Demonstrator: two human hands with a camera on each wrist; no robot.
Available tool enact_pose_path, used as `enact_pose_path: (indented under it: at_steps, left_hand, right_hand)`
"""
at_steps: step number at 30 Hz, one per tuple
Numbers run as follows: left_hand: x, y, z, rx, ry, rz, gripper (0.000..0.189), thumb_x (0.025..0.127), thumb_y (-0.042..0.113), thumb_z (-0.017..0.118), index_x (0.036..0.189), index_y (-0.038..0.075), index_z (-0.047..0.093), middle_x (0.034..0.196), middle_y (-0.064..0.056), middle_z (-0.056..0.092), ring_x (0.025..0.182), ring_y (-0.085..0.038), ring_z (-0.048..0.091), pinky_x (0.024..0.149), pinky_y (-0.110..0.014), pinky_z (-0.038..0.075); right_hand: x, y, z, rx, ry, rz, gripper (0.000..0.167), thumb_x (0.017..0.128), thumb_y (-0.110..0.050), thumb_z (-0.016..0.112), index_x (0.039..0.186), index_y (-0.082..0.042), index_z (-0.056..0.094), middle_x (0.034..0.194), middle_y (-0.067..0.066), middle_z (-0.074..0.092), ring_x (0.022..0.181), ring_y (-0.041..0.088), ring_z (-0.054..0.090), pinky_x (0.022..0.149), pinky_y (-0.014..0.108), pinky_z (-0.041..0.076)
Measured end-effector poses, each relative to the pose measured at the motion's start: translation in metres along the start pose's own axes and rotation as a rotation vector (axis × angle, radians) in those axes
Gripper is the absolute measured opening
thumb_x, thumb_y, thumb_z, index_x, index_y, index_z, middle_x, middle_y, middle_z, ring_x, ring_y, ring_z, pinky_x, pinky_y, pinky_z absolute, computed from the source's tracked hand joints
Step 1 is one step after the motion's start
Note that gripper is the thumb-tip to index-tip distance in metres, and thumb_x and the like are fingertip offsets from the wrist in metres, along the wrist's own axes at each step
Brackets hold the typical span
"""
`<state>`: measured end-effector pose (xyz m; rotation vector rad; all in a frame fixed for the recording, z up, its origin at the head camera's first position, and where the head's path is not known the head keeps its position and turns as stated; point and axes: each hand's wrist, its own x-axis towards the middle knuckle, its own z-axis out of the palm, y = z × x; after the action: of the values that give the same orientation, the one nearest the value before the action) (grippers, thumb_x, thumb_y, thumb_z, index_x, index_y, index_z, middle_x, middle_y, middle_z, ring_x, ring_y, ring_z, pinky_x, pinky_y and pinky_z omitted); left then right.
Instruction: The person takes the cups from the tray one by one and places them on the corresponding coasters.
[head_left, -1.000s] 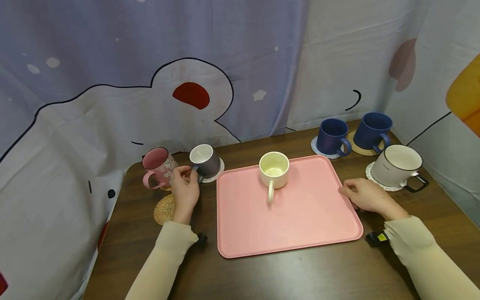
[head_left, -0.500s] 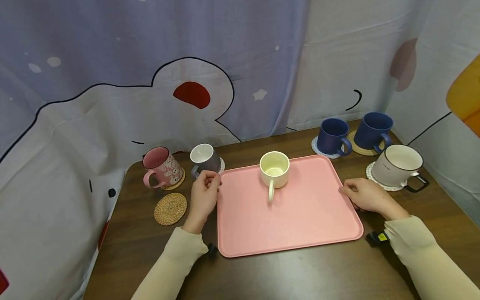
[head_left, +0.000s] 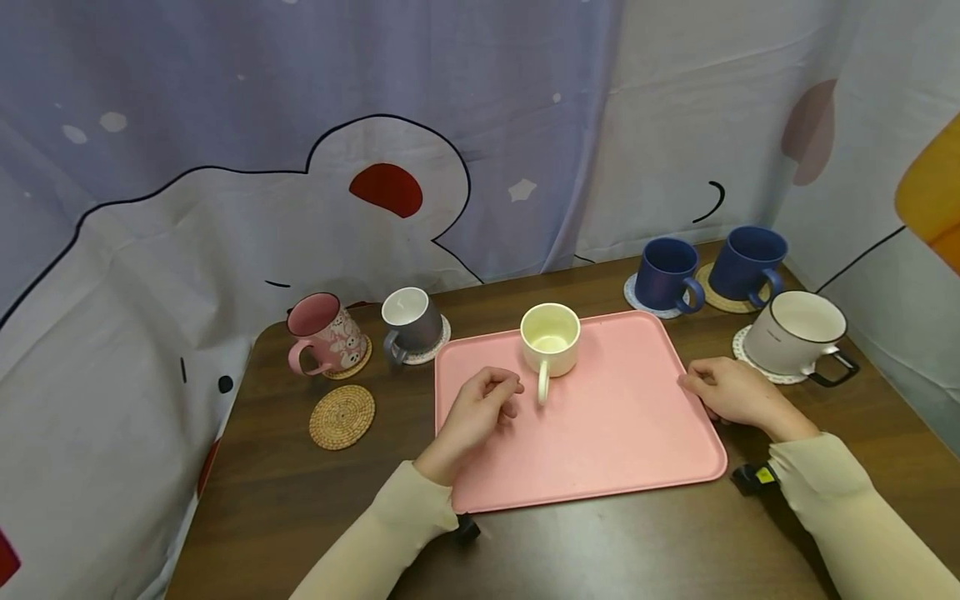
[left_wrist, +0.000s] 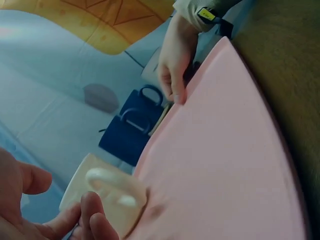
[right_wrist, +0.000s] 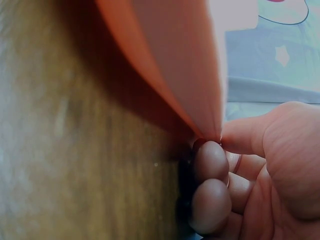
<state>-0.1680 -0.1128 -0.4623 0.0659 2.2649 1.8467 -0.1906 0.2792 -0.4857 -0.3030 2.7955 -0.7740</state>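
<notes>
A pink tray (head_left: 600, 433) lies on the table, and a cream mug (head_left: 551, 337) stands near its back edge with its handle toward me. Over the tray's left part, my left hand (head_left: 476, 421) is just left of that handle. Its fingers are loosely bent and hold nothing; the left wrist view shows a gap between thumb and fingers, with the mug (left_wrist: 107, 192) behind them. At the tray's right edge my right hand (head_left: 738, 396) pinches the rim. In the right wrist view the thumb and fingers (right_wrist: 212, 162) meet at the tray's edge (right_wrist: 185, 65).
At the left are a pink patterned mug (head_left: 327, 335), a grey mug (head_left: 418, 329) and a bare woven coaster (head_left: 342, 417). Two blue mugs (head_left: 663, 275) and a white mug (head_left: 791, 337) stand on coasters at the right. A printed curtain (head_left: 525, 150) hangs behind the table.
My left hand has moved right, from beside the grey mug's handle past the tray's left edge to near the cream mug's handle. The right hand stays at the tray's rim.
</notes>
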Motion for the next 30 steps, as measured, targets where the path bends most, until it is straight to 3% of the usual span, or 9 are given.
enact_pose_path:
  at_steps: [7, 14, 17, 23, 30]
  left_hand:
    - [0.003, 0.000, 0.021, -0.051, -0.045, -0.034, 0.029, 0.105, 0.018, 0.057, 0.126, -0.002, 0.062, 0.101, -0.021, 0.070, 0.069, -0.012, 0.063, 0.064, -0.029, 0.054]
    - [0.005, 0.001, 0.035, -0.152, -0.122, -0.094, 0.031, 0.106, 0.019, 0.052, 0.123, -0.006, 0.059, 0.120, -0.026, 0.071, 0.067, -0.010, 0.064, 0.060, -0.026, 0.050]
    - [0.006, 0.002, 0.038, -0.178, -0.136, -0.108, 0.032, 0.107, 0.020, 0.050, 0.121, -0.008, 0.059, 0.113, -0.025, 0.070, 0.066, -0.010, 0.062, 0.059, -0.026, 0.048]
    - [0.010, 0.004, 0.044, -0.155, -0.077, -0.132, 0.038, 0.108, 0.026, 0.051, 0.120, -0.007, 0.064, 0.078, -0.004, 0.053, 0.059, -0.012, 0.045, 0.052, -0.025, 0.039]
    - [0.012, 0.005, 0.044, -0.044, 0.064, -0.151, 0.046, 0.110, 0.035, 0.048, 0.105, -0.004, 0.072, 0.074, 0.002, 0.048, 0.051, -0.008, 0.035, 0.045, -0.022, 0.028]
  right_hand:
    - [0.001, 0.000, -0.001, 0.003, -0.010, 0.009, 0.027, 0.106, -0.030, 0.055, 0.086, -0.012, 0.060, 0.059, -0.003, 0.056, 0.053, 0.015, 0.054, 0.052, 0.032, 0.041]
    - [0.000, 0.000, -0.001, 0.007, -0.010, 0.009, 0.028, 0.106, -0.030, 0.055, 0.085, -0.012, 0.060, 0.058, -0.003, 0.055, 0.052, 0.016, 0.053, 0.052, 0.032, 0.041]
    - [0.000, 0.000, 0.000, 0.007, -0.013, 0.012, 0.028, 0.106, -0.030, 0.055, 0.086, -0.012, 0.060, 0.059, -0.003, 0.055, 0.052, 0.016, 0.053, 0.052, 0.032, 0.041]
    - [0.001, 0.000, 0.000, 0.003, -0.018, 0.020, 0.028, 0.106, -0.031, 0.055, 0.087, -0.012, 0.061, 0.060, -0.002, 0.056, 0.053, 0.016, 0.054, 0.053, 0.032, 0.041]
    - [0.001, 0.000, 0.000, 0.006, -0.019, 0.016, 0.027, 0.106, -0.030, 0.056, 0.087, -0.012, 0.060, 0.060, -0.002, 0.056, 0.054, 0.016, 0.054, 0.053, 0.032, 0.041]
